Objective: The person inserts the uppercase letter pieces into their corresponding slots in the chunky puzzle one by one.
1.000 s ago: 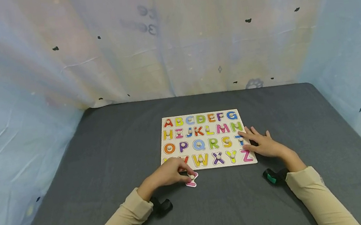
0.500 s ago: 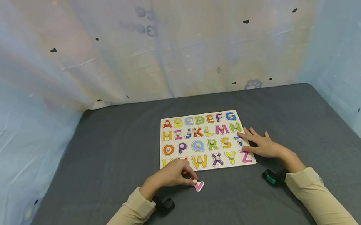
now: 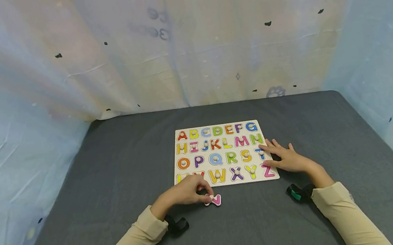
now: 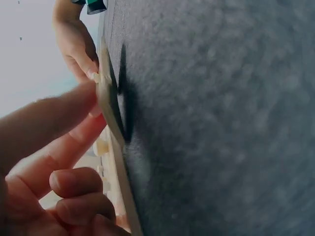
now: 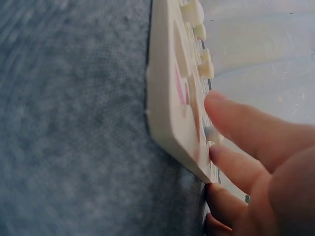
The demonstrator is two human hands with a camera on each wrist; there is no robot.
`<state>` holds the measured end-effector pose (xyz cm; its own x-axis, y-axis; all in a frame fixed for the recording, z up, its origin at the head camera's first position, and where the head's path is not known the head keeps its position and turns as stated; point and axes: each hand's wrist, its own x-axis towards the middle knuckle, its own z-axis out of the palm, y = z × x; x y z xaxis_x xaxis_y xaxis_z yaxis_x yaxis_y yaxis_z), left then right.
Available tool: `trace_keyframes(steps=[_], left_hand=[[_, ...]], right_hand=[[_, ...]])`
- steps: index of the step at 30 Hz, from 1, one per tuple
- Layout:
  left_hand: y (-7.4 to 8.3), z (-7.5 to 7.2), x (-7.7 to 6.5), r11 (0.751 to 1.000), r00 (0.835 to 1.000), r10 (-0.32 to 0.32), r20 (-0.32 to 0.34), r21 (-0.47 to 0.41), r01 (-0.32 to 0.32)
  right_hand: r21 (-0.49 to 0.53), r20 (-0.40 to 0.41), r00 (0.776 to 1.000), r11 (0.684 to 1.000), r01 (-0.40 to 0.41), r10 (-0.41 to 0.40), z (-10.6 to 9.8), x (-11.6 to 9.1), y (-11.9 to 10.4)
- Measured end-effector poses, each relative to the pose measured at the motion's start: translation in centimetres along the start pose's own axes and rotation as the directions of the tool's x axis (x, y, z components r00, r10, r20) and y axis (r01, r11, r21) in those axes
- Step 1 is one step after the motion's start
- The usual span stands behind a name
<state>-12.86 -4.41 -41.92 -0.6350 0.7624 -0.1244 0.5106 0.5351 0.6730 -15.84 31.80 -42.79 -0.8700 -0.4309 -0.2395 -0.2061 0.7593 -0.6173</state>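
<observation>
My left hand [image 3: 189, 190] pinches a flat pink letter piece [image 3: 216, 200] by its small knob, just in front of the wooden alphabet board [image 3: 226, 166]. It looks like a Z, partly covered by the fingers. In the left wrist view the piece [image 4: 114, 118] appears edge-on, slightly tilted, with a shadow on the cloth below it. My right hand [image 3: 287, 159] rests with spread fingers on the board's right edge, near the T and the pink Z recess [image 3: 268, 170], which shows no knob. Other letters sit in the board with knobs; my left hand partly hides U and V.
A dark grey cloth [image 3: 129, 158] covers the table under the board. Pale patterned curtains [image 3: 209, 53] stand behind and at both sides. Black straps with small devices [image 3: 177, 225] hang at both wrists.
My left hand has drawn the letter piece slightly toward me and right, then turned it between the fingers. My right hand keeps its place on the board.
</observation>
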Motion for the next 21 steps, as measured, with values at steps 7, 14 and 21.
trace_keyframes(steps=[7, 14, 21], left_hand=[[0.33, 0.0, -0.3, 1.0, 1.0, -0.016, 0.021, 0.009, 0.015], [0.39, -0.07, -0.59, 0.999, 0.998, -0.041, 0.047, -0.021, 0.042], [0.22, 0.39, -0.56, 0.998, 0.999, -0.027, -0.017, -0.049, 0.026]], right_hand=[[0.007, -0.001, 1.0, 1.0, -0.001, 0.001, 0.17, -0.09, 0.07], [0.002, -0.002, 1.0, 1.0, 0.006, -0.006, 0.21, -0.04, 0.18], [0.0, -0.008, 1.0, 1.0, 0.007, -0.007, 0.08, -0.02, 0.08]])
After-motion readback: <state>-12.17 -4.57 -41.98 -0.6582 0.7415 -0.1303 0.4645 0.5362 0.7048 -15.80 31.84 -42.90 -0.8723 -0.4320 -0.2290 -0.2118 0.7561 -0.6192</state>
